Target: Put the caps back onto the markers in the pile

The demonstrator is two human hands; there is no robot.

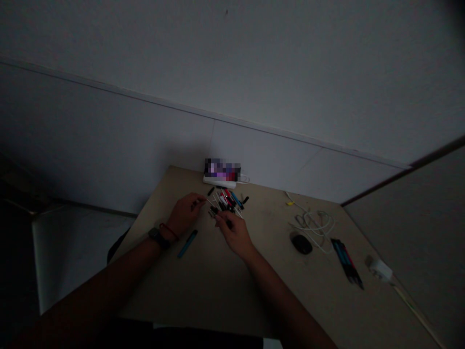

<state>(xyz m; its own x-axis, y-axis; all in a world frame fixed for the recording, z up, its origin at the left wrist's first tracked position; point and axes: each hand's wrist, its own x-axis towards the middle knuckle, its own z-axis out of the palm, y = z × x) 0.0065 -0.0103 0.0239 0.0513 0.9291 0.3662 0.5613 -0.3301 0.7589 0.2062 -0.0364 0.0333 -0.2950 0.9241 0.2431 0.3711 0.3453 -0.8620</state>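
A pile of loose pen parts [227, 198], with white sticks and black, red and blue pieces, lies near the far edge of the desk. On its left side my left hand [186, 212] pinches the end of a thin pale stick [209, 201] that resembles a pen refill. My right hand [234, 232] is at the near side of the pile, thumb and fingers closed around something small and dark; its kind is hard to make out in the dim light. Between my forearms a blue pen [187, 244] with a black end lies apart on the desk.
Behind the pile a lit phone screen [222, 169] leans on a white block [219, 182]. To the right are a black mouse [301, 243], a coiled white cable [316, 224], a row of assembled pens [347, 264] and a white plug adapter [379, 269]. A wall borders the desk [203, 295].
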